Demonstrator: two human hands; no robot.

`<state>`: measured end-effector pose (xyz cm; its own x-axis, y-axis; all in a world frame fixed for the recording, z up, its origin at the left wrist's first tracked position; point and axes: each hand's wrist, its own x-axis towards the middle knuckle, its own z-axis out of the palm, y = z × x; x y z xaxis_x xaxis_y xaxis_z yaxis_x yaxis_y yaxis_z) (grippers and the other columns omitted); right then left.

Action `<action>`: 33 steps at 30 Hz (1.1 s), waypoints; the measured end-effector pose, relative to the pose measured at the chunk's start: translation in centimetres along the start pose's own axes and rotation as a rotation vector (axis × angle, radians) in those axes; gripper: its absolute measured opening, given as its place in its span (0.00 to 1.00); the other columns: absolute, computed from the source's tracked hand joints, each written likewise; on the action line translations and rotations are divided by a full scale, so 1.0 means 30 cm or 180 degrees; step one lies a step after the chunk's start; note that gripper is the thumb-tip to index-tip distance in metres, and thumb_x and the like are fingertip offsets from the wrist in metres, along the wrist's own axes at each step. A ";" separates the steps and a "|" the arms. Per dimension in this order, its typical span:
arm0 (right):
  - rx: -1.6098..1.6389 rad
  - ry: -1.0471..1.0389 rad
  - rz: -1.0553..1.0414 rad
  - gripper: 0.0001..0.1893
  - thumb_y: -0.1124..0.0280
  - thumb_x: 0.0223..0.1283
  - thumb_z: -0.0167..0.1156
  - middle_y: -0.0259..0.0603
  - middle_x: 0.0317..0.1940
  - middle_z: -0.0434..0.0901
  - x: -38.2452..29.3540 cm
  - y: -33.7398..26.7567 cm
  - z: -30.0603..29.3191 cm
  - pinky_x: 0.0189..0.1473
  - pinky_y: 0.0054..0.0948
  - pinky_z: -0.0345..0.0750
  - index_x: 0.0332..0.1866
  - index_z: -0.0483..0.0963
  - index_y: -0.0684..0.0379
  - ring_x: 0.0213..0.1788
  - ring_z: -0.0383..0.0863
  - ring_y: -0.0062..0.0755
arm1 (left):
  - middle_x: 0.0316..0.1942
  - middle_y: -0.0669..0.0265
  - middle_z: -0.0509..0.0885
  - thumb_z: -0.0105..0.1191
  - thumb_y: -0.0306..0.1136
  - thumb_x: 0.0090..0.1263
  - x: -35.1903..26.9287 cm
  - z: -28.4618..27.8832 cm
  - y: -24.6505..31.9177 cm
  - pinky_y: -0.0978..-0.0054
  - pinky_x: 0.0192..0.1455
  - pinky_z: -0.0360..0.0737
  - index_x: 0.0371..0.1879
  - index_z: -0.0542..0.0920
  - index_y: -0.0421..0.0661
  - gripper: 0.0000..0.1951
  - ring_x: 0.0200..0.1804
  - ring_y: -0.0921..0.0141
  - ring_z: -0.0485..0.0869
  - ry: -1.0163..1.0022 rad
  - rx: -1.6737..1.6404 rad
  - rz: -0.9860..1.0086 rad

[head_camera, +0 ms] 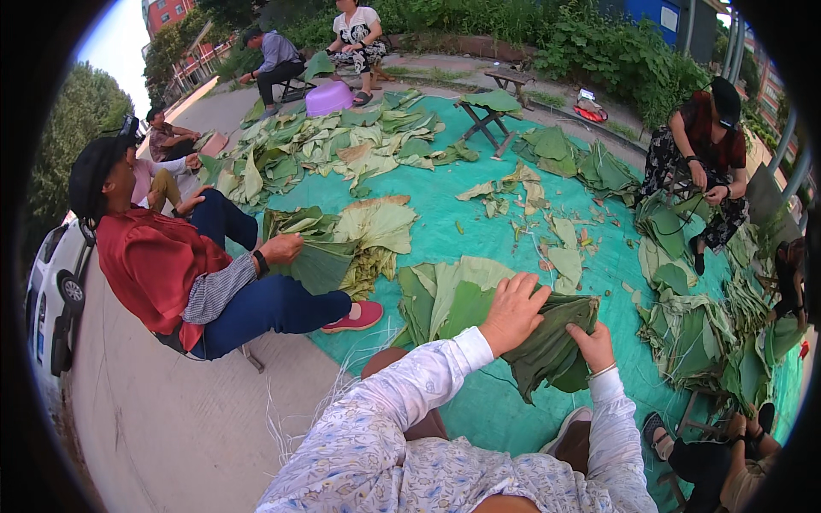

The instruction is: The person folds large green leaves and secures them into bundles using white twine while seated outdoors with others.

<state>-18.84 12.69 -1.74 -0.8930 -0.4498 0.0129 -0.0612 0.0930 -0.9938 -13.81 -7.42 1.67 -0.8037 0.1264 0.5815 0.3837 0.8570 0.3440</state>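
A folded bundle of large dark green leaves, lotus by their look (551, 346), hangs between my hands, above a green ground sheet (474, 410). My right hand (591, 346) grips its right edge, thumb on the near face and the other fingers hidden behind. My left hand (518, 311) lies over the bundle's upper left part with its fingers spread a little; whether it grips a leaf does not show. Just beyond and to the left, a fanned stack of paler green leaves (442, 295) rests on the sheet. White strings (321, 397) lie on the concrete at my left.
A seated person in red (173, 256) holds leaves close on my left. Other people sit around the sheet. Leaf piles (359, 141) spread beyond, near a purple basin (329, 98) and a folding stool (487, 118). More leaves (693, 333) lie at the right.
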 end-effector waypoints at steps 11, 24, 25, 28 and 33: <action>0.0458 0.0105 -0.0097 0.09 0.76 0.51 0.57 0.35 0.34 0.78 -0.011 -0.012 -0.009 0.40 0.22 0.73 0.39 0.74 0.65 0.35 0.75 0.21 | 0.34 0.59 0.71 0.60 0.35 0.47 -0.015 0.062 -0.029 0.65 0.40 0.69 0.34 0.73 0.41 0.17 0.41 0.59 0.71 -0.0098 -0.0909 -0.0525; 0.0418 0.0134 -0.0034 0.09 0.75 0.51 0.57 0.35 0.33 0.78 -0.006 0.009 -0.014 0.39 0.22 0.73 0.38 0.74 0.66 0.34 0.75 0.20 | 0.28 0.59 0.74 0.53 0.34 0.54 -0.021 0.057 -0.040 0.63 0.35 0.70 0.29 0.70 0.42 0.10 0.34 0.58 0.75 -0.0685 -0.0957 -0.0465; 0.0417 0.0164 -0.0047 0.09 0.75 0.51 0.58 0.35 0.33 0.78 -0.004 0.011 -0.014 0.39 0.22 0.73 0.38 0.74 0.66 0.34 0.75 0.20 | 0.28 0.59 0.75 0.53 0.35 0.54 -0.022 0.055 -0.037 0.63 0.36 0.70 0.30 0.70 0.42 0.11 0.34 0.59 0.75 -0.0737 -0.1009 -0.0497; 0.0400 0.0189 -0.0077 0.09 0.76 0.51 0.58 0.35 0.33 0.78 -0.001 0.013 -0.015 0.39 0.21 0.73 0.37 0.74 0.66 0.34 0.75 0.20 | 0.29 0.58 0.75 0.53 0.35 0.53 -0.027 0.052 -0.030 0.63 0.37 0.70 0.31 0.71 0.42 0.12 0.36 0.59 0.75 -0.0780 -0.1158 -0.0502; 0.0440 0.0207 -0.0108 0.08 0.76 0.51 0.57 0.35 0.33 0.78 -0.002 0.007 -0.010 0.38 0.21 0.73 0.37 0.74 0.66 0.34 0.75 0.20 | 0.32 0.58 0.75 0.54 0.35 0.51 -0.028 0.055 -0.036 0.63 0.38 0.71 0.32 0.72 0.41 0.13 0.38 0.58 0.74 -0.0958 -0.1096 -0.0286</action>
<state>-18.92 13.00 -1.91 -0.9188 -0.3916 0.0494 -0.0339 -0.0464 -0.9983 -14.31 -7.63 -0.40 -0.9174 0.2421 0.3157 0.3941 0.6620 0.6376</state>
